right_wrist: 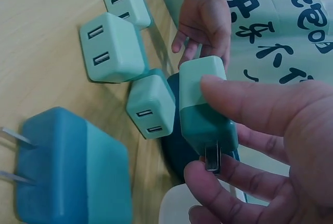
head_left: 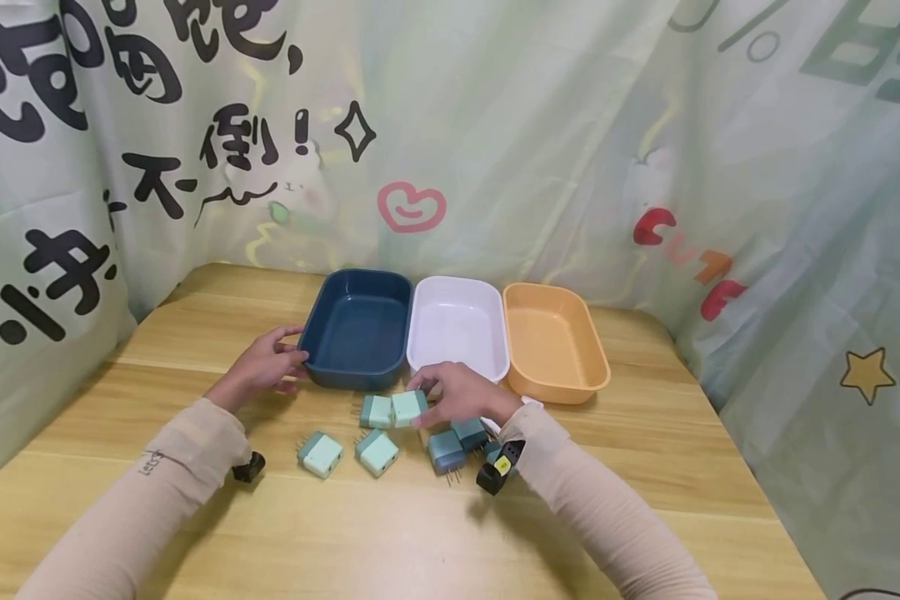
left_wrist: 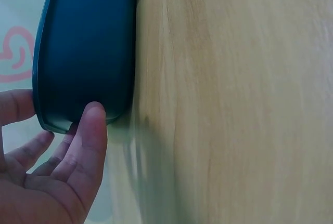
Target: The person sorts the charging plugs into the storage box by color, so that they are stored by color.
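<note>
My right hand (head_left: 457, 393) pinches a light-and-dark-green plug charger (right_wrist: 202, 96) between thumb and fingers, its metal prong pointing toward the fingers in the right wrist view. In the head view this charger (head_left: 408, 407) is in front of the navy and white bins. My left hand (head_left: 266, 362) is at the left side of the navy bin (head_left: 356, 379), its fingers fairly straight; in the left wrist view the fingertips (left_wrist: 93, 117) meet the bin's outer wall (left_wrist: 88, 52). Near the right hand lie green chargers (head_left: 376, 411), (head_left: 377, 452), (head_left: 320, 454) and a blue charger (head_left: 446, 451).
Beside the navy bin stand a white bin (head_left: 457, 287) and an orange bin (head_left: 600, 371). More blue chargers (head_left: 471, 433) and a white item (head_left: 528, 402) are partly hidden by the right wrist. A printed curtain (head_left: 510, 150) hangs around the wooden table (head_left: 645, 467).
</note>
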Motion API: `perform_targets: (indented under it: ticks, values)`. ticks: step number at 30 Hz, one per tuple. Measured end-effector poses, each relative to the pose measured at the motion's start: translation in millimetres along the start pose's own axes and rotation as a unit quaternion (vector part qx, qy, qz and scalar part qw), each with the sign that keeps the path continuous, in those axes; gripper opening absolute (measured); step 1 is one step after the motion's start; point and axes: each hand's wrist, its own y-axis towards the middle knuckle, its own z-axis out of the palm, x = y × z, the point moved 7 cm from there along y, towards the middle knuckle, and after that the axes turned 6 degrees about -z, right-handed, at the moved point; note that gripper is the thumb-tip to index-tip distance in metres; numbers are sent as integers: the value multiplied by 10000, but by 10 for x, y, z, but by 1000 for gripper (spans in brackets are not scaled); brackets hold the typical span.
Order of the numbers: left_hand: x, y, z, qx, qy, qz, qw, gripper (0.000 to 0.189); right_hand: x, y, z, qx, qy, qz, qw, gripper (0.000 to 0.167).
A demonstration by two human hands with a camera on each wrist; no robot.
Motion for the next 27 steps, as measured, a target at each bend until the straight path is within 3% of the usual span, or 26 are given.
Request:
perform_targets:
  ticks: [27]
  values:
    - [31, 21, -10, -23, 20, -123, 9999, 62, 79, 91, -125, -403, 120, -41, 9991, 40]
